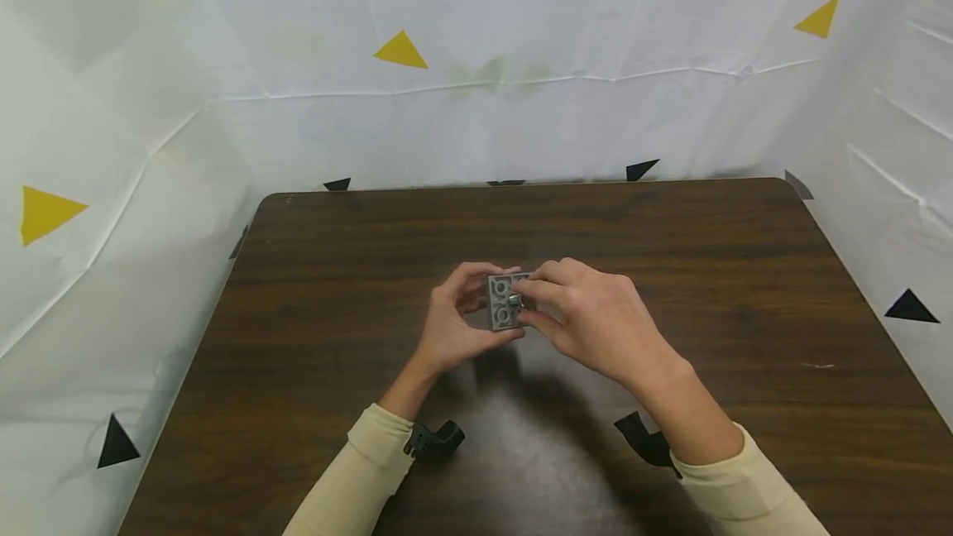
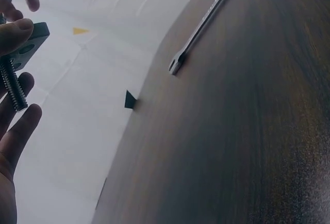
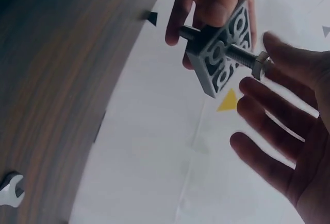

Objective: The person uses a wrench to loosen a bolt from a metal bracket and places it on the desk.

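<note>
Above the middle of the dark wooden tabletop (image 1: 670, 271), head view: left hand (image 1: 454, 321) grips a grey plate (image 1: 501, 303) by its edge, fingers curled round it. Right hand (image 1: 596, 317) touches the plate's right side, fingertips pinched on a small metal piece at the plate's face. Cream sleeves on both arms.

Left wrist view: left-hand fingers hold the plate (image 2: 28, 44); a threaded bolt (image 2: 13, 87) sticks out below the plate. A wrench (image 2: 203, 26) lies on the tabletop, well apart from the plate.

Right wrist view: the bolt (image 3: 234, 54) passes through the plate (image 3: 221, 49). A nut (image 3: 259, 65) sits on the bolt's end, right thumb and fingertip pinching it; remaining fingers spread loose.
</note>
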